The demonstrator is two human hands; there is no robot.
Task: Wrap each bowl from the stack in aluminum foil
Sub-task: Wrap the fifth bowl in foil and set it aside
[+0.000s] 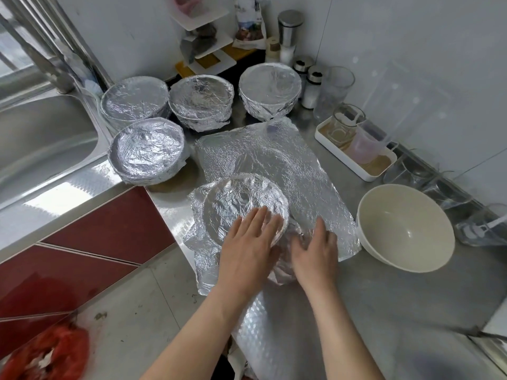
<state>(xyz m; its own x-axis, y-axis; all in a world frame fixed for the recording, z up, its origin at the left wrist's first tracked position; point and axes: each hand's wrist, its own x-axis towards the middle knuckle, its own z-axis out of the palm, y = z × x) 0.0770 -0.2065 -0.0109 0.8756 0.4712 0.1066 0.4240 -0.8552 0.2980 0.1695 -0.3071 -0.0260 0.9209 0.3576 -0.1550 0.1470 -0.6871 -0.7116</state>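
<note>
The left hand (252, 237) lies flat and open, fingers straight and close together, palm pressing down on the foil-covered mouth of a bowl (244, 204). The right hand (315, 250) is also open, thumb pointing to 12 o'clock, its nearly straight fingers pushing crumpled foil against the bowl's side at about 4 o'clock on the rim. The bowl sits just at 11 o'clock from the left hand, under its fingertips, near the front edge of the steel desk (384, 297). It is round and shallow; the wrap over it is crinkled and bright, dipping into the hollow, with loose ragged edges spreading out at 7 to 9 o'clock. A flat sheet of foil (274, 160), roughly rectangular and finely wrinkled, lies under and beyond the bowl toward 12 o'clock. Four wrapped bowls (148, 152) stand farther off between 10 and 12 o'clock, three in a back row and one nearer, all sheathed in creased silver. At 3 o'clock from the right hand, just beside the sheet's corner, a bare bowl (406, 229) stands upright, smooth, cream-coloured and matte. A steel sink (41, 138) lies at 9 o'clock, and a white tray (381, 171) with clear jugs at 2 o'clock.
</note>
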